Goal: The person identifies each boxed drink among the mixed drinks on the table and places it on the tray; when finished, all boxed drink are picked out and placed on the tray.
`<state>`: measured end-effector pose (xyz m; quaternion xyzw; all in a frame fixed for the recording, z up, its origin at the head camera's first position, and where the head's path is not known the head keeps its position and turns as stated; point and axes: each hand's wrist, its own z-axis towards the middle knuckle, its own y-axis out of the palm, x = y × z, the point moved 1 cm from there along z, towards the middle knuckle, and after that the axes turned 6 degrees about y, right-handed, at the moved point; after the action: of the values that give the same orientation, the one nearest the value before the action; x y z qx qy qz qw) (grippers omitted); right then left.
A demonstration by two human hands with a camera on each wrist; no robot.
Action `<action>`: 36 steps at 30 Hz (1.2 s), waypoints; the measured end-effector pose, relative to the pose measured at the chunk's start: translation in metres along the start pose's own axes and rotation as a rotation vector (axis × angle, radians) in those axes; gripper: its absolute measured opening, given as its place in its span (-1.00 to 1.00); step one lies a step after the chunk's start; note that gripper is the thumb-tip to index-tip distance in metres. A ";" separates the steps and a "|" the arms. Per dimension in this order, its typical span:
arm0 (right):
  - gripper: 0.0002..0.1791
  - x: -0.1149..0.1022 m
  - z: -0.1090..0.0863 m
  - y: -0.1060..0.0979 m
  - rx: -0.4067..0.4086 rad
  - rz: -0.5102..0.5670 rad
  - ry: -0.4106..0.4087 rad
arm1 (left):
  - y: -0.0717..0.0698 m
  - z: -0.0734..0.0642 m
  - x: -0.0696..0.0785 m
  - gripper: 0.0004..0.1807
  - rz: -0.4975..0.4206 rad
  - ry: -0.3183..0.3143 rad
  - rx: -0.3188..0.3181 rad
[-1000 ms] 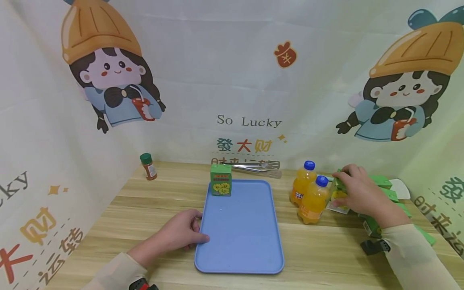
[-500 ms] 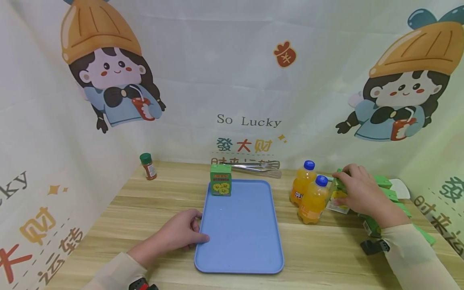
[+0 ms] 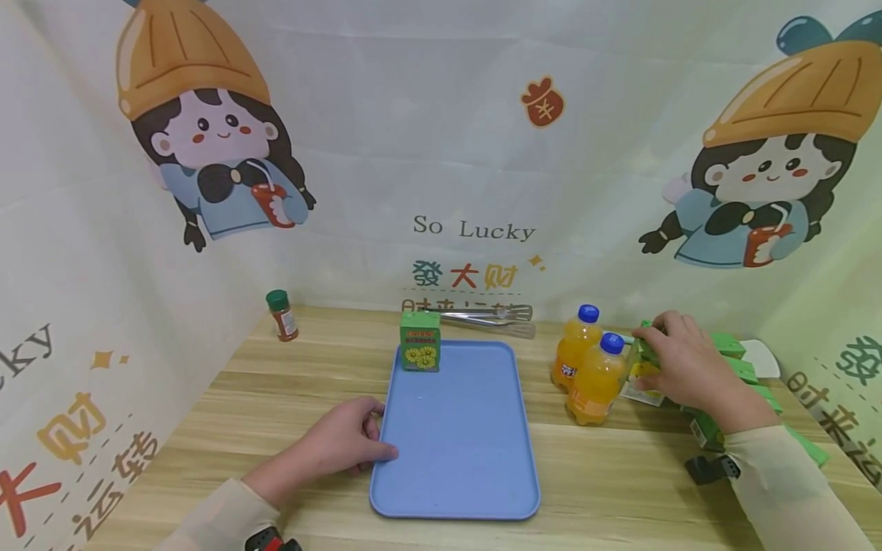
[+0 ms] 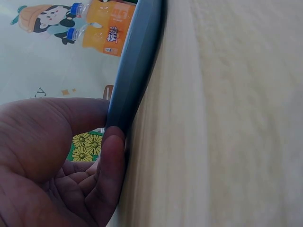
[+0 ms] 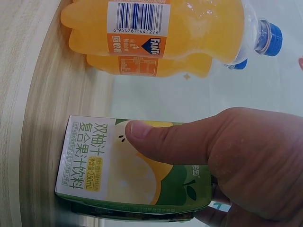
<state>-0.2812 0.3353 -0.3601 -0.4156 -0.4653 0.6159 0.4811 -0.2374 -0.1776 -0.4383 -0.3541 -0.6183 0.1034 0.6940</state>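
Observation:
My left hand [image 3: 347,438] pinches the left rim of the blue tray [image 3: 458,436], thumb on top and fingers curled at the edge. In the left wrist view the tray's side [image 4: 135,66] runs between thumb and fingertip. At the right, my right hand [image 3: 689,371] grips a green and white juice carton [image 5: 132,165], its thumb across the printed face and fingers behind it. That carton stands upright beside two orange soda bottles [image 3: 596,383] with blue caps. A green carton with yellow flowers [image 3: 420,344] stands at the tray's far left corner.
Several green cartons [image 3: 765,398] lie or stand under and behind my right forearm. Metal tongs [image 3: 482,317] lie behind the tray by the cloth backdrop. A green-capped spice jar [image 3: 282,317] stands at the far left. A white object [image 3: 761,358] sits at the far right.

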 end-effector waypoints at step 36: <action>-0.32 0.002 0.000 -0.002 0.003 -0.014 -0.053 | 0.000 0.001 -0.001 -0.25 0.007 0.006 0.000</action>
<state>-0.2811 0.3371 -0.3586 -0.3952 -0.4799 0.6238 0.4737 -0.2387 -0.1779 -0.4387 -0.3567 -0.6149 0.1049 0.6954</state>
